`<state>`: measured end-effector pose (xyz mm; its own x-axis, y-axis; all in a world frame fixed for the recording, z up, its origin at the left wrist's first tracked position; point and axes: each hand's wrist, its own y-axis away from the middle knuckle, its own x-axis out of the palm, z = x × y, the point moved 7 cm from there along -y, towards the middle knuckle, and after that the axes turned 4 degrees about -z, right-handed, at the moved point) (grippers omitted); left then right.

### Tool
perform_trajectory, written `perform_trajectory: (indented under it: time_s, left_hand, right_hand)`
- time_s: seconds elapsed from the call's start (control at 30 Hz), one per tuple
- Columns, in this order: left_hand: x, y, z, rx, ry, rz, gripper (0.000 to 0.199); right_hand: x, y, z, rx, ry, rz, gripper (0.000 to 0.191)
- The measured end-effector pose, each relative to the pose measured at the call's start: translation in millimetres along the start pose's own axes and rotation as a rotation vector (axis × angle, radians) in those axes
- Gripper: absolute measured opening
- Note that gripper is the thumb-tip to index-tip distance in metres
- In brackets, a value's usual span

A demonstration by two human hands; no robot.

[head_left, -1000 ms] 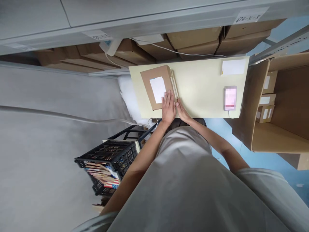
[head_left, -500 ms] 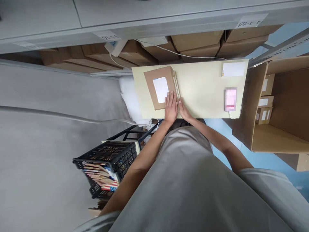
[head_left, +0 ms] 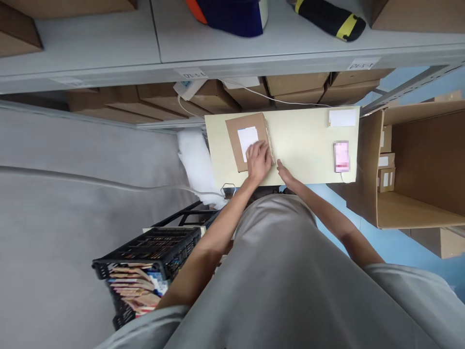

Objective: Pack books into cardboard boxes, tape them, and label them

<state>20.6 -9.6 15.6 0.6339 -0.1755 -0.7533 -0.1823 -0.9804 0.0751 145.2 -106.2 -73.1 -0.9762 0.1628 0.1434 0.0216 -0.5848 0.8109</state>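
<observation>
A brown cardboard box (head_left: 236,145) with a white label (head_left: 247,138) lies slightly turned on the pale yellow table. My left hand (head_left: 258,160) rests over its lower right part, fingers bent and a little apart, touching the top near the right edge. Beyond the box's lower right corner is my right hand (head_left: 286,173), its fingers stretched out and a small gap between it and the cardboard. Along the right side of the box, layered cardboard edges (head_left: 270,140) show.
A phone (head_left: 341,156) on a cable and a white card (head_left: 342,118) lie on the table's (head_left: 301,135) right side. To the right stands a large open carton (head_left: 379,169). A black crate (head_left: 152,247) holds packets at lower left. Shelving (head_left: 225,65) with boxes runs behind.
My left hand has gone from lying flat to bent fingers on the box. My right hand has drawn away from the box's side. The view has tilted up, showing more shelf.
</observation>
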Motion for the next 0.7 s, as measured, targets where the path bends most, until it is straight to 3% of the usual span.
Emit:
perform_trajectory:
  time_s: [0.13,0.23,0.3,0.4,0.53,0.63,0.7]
  left_hand:
    - [-22.8,-91,7,0.011,0.019,-0.111,0.055]
    - [-17.1,-146,18,-0.042,-0.004,-0.053,0.059]
    - [-11.4,-161,24,-0.086,-0.044,0.038,0.053]
    - [-26.0,-152,25,-0.082,-0.063,0.067,0.046]
    - [-83.6,-111,24,-0.081,0.013,-0.047,0.057]
    - [-114.0,-70,35,-0.167,0.045,-0.071,0.056]
    - [-115.6,-40,42,-0.225,0.057,-0.047,0.050]
  right_hand:
    - [0,7,-15,0.361,-0.275,-0.099,0.081]
    - [14,5,-5,0.427,-0.477,-0.079,0.077]
    - [23,2,4,0.420,-0.552,-0.066,0.069]
    - [27,5,14,0.394,-0.549,-0.114,0.056]
    - [12,28,26,0.260,-0.439,-0.273,0.036]
    - [-13,56,51,-0.073,-0.150,-0.455,0.040]
    - [-27,77,74,-0.331,0.136,-0.584,0.052]
